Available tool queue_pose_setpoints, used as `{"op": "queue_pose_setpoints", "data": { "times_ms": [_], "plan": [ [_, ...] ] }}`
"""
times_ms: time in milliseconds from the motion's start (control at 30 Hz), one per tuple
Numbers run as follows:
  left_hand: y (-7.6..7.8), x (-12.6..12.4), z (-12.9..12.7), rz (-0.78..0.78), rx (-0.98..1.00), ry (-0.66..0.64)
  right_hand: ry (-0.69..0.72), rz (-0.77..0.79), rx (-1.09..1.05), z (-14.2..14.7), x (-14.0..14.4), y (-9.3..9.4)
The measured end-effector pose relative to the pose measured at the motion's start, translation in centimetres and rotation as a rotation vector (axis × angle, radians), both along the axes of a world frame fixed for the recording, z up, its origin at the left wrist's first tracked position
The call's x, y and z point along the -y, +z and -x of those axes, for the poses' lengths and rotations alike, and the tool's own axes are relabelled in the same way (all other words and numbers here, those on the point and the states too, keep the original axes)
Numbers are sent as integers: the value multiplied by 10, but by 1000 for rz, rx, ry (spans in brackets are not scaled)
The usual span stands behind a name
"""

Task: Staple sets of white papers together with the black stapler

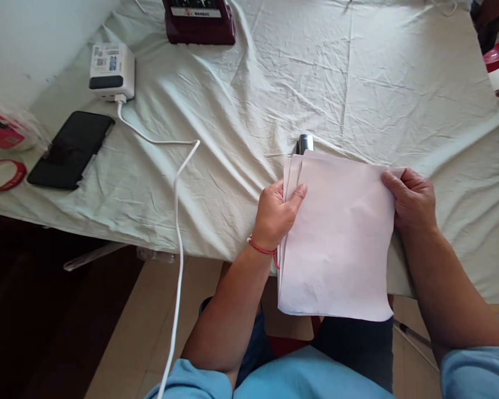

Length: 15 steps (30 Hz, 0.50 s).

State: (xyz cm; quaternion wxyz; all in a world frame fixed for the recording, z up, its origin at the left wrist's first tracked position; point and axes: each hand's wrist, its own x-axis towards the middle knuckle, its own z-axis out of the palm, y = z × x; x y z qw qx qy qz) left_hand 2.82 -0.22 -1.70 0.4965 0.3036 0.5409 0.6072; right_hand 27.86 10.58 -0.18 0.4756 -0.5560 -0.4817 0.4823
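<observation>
Several sheets of white paper (pixel 341 238) hang over the table's front edge, layered and slightly fanned at the left side. My left hand (pixel 278 213) grips their left edge, thumb on top and fingers underneath. At the upper right corner my right hand (pixel 413 197) pinches the sheets between thumb and fingers. Just beyond the paper's top edge a dark, shiny object (pixel 305 143) pokes out; the rest of it is hidden under the sheets, so its kind is unclear.
A pale cloth (pixel 299 83) with creases covers the table. On the left lie a black phone (pixel 71 149), a red tape roll (pixel 4 175) and a white power block (pixel 112 72), whose cable (pixel 177 199) runs toward me. A maroon device (pixel 200 25) stands at the back.
</observation>
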Motion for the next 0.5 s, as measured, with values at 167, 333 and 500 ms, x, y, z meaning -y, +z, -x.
{"op": "queue_pose_setpoints", "data": {
  "times_ms": [167,333,500],
  "plan": [
    [2,-2,0,7,265,84,11,-42,-91,-1,-2,-4],
    [4,-6,-1,-7,340,233,110,-31,-95,-4,-1,-7],
    [5,-7,-3,-18,271,238,83,-2,-63,-7,1,-5]
  ]
}}
